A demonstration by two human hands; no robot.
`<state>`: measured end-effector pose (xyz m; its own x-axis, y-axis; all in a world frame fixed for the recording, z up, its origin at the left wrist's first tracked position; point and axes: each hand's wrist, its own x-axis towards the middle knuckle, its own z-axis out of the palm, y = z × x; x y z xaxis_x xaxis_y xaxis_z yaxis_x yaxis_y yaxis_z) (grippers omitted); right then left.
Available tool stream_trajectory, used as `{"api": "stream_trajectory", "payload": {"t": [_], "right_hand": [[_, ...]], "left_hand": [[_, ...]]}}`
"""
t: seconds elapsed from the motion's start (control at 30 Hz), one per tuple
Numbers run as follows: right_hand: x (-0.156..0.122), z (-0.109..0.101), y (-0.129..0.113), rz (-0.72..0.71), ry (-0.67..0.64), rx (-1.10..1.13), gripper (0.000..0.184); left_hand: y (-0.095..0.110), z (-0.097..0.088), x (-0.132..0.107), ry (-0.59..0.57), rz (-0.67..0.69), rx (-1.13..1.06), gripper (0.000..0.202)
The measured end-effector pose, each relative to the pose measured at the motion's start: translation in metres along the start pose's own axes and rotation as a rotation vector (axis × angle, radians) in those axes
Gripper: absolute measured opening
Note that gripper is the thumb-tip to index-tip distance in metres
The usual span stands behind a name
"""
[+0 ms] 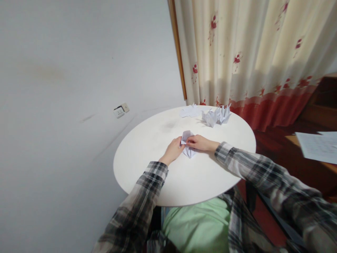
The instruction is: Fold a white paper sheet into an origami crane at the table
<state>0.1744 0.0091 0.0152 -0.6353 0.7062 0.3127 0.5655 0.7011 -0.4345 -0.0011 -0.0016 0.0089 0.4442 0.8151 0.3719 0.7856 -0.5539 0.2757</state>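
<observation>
A partly folded piece of white paper (pixel 190 151) lies near the middle of the round white table (pixel 147 168), with one flap standing up at its far end. My left hand (pixel 173 150) grips the paper's left edge, fingers closed on it. From the right, my right hand (pixel 200 142) pinches the paper close to the raised flap. The fingertips hide part of the folds. Beyond my hands, several folded white paper cranes (pixel 216 116) stand together at the table's far right.
Flat white paper sheets (pixel 188 111) lie at the table's far edge, left of the cranes. A wall with a socket (pixel 119 112) borders the left side, and a flowered curtain (pixel 237 70) hangs behind. Printed sheets (pixel 317 146) rest on a wooden surface at right.
</observation>
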Motion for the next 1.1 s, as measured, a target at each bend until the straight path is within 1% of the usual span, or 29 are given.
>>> {"api": "stream_trajectory", "payload": {"t": [0.5,0.7,1.1], "right_hand": [[0.0003,-0.0008,-0.0018,0.003,-0.012,-0.016,0.029],[0.0004,-0.0014,-0.0014,0.006,-0.013,-0.021,0.028],[-0.0004,-0.0028,-0.0026,0.014,-0.017,-0.020,0.028]], "left_hand": [[-0.0019,0.0013,-0.0003,-0.001,-0.005,0.000,0.017],[0.0007,-0.0003,-0.0004,-0.013,-0.024,0.021,0.016],[0.0028,-0.0024,-0.0006,-0.017,-0.029,-0.018,0.017]]}}
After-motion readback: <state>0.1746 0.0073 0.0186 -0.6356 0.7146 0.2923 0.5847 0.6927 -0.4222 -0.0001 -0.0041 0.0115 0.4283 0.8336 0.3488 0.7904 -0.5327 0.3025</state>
